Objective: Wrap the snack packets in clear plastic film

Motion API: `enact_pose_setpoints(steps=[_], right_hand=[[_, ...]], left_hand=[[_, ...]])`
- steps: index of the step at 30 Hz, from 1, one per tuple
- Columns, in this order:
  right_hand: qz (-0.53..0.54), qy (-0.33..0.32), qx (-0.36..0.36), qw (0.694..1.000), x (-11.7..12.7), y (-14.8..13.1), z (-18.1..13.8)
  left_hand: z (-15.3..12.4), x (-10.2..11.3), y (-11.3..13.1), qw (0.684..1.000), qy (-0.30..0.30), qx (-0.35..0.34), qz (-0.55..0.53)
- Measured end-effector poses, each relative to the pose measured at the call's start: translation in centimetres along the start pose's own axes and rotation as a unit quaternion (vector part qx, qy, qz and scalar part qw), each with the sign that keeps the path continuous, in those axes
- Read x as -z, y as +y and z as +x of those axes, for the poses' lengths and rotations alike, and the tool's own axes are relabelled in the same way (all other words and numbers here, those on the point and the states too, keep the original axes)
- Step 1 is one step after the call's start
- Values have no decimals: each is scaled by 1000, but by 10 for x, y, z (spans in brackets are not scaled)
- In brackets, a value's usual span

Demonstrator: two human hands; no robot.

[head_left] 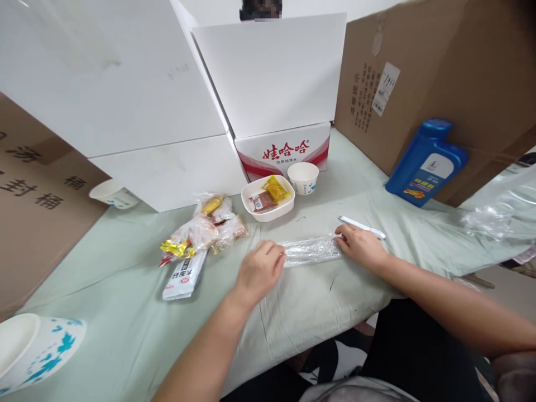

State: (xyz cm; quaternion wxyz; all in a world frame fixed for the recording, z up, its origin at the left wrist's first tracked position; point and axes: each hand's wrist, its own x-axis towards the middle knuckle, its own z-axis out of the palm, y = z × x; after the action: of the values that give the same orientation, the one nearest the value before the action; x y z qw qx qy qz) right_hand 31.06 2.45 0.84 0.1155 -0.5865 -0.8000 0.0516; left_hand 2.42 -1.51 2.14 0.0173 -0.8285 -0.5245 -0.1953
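A rolled strip of clear plastic wrap [309, 250] lies flat on the pale green table cloth [125, 312]. My left hand [259, 271] grips its left end with curled fingers. My right hand [359, 245] presses its right end, fingers closed on the edge. Just behind my right hand lies a white pen-like stick [360, 226]. A pile of snack packets [201, 234] sits left of my left hand, with a white wrapped bar [184, 276] at its front.
A white bowl [268, 200] holds a yellow and a brown sachet; a paper cup [304, 177] stands beside it. Behind are white boxes [276, 78], a red-lettered carton [285, 149], cardboard boxes [439, 72], a blue jug [427, 163]. A patterned bowl [37, 349] lies near left.
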Motion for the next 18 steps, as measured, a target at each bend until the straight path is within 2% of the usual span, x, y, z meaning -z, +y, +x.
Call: enact_pose_setpoints(steps=[2, 5, 9, 12, 14, 16, 18], right_hand=[[-12, -15, -1, 1000, -1, 3, 2], [-50, 0, -3, 999, 0, 10, 4], [-57, -10, 13, 998, 4, 23, -2], [-24, -18, 43, 999, 9, 27, -14], [37, -27, 41, 998, 15, 25, -24], [156, -71, 0, 985, 22, 17, -36], [310, -138, -45, 940, 30, 4, -47]], left_hand=[[0, -5, 6, 997, -76, -20, -15], [2, -8, 3, 992, -128, 16, 10], [2, -6, -6, 989, -142, 28, 13], [1, -5, -6, 992, -125, 23, 17], [0, -4, 1, 995, -99, 10, 24], [-2, -2, 12, 997, -75, -17, 16], [-6, 1, 24, 994, -83, -63, -27]])
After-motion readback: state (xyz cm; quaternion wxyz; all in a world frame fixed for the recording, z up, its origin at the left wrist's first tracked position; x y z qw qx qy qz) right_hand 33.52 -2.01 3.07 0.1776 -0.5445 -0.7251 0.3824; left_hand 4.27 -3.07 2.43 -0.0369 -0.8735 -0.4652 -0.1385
